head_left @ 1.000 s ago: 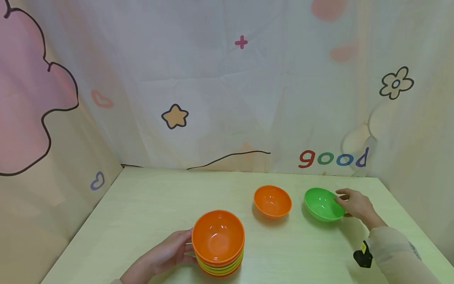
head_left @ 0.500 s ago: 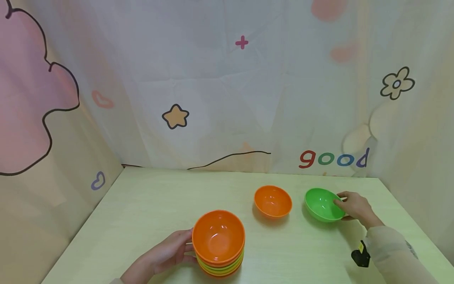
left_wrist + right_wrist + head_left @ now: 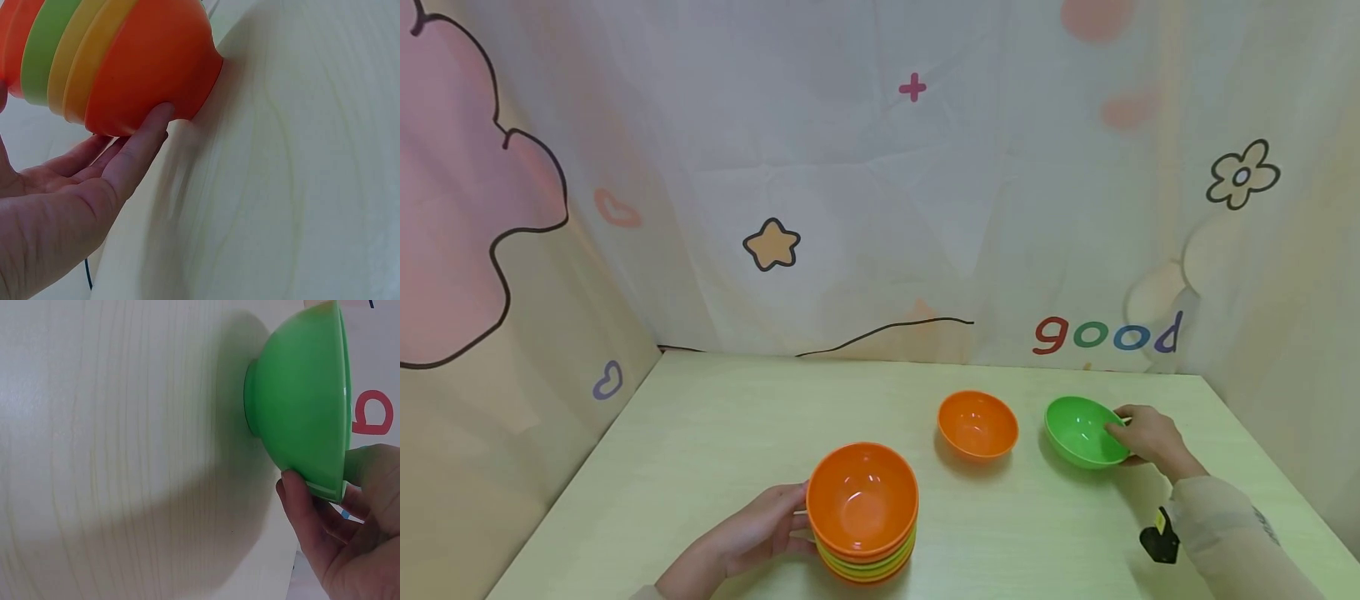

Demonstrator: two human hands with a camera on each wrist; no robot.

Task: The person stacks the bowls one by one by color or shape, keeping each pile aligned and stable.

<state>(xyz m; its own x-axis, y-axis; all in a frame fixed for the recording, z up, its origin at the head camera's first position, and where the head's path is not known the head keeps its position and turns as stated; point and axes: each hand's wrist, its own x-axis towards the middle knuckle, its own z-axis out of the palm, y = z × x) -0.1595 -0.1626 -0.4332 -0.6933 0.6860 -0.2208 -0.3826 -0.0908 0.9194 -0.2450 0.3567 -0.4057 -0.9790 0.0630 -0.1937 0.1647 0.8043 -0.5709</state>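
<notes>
A stack of nested bowls (image 3: pixel 862 500) stands near the front of the table, with orange at the top and bottom and yellow and green between. My left hand (image 3: pixel 765 529) rests against the left side of the stack, its fingers extended along the bowls; in the left wrist view one fingertip touches the lowest orange bowl (image 3: pixel 156 69). At the right, my right hand (image 3: pixel 1152 439) pinches the rim of a green bowl (image 3: pixel 1078 429), thumb inside and fingers against the outer wall (image 3: pixel 306 394). Between stack and green bowl sits a single orange bowl (image 3: pixel 976 421), upright.
The pale wood-grain table (image 3: pixel 737 417) ends at a printed cloth backdrop (image 3: pixel 850 192) behind and at both sides. A small black tag-like item (image 3: pixel 1161 537) with a yellow patch hangs beside the right sleeve (image 3: pixel 1232 525).
My right hand has gone from loose contact at the green bowl's right edge to a pinch on its rim. The left hand, the stack and the single orange bowl stay put.
</notes>
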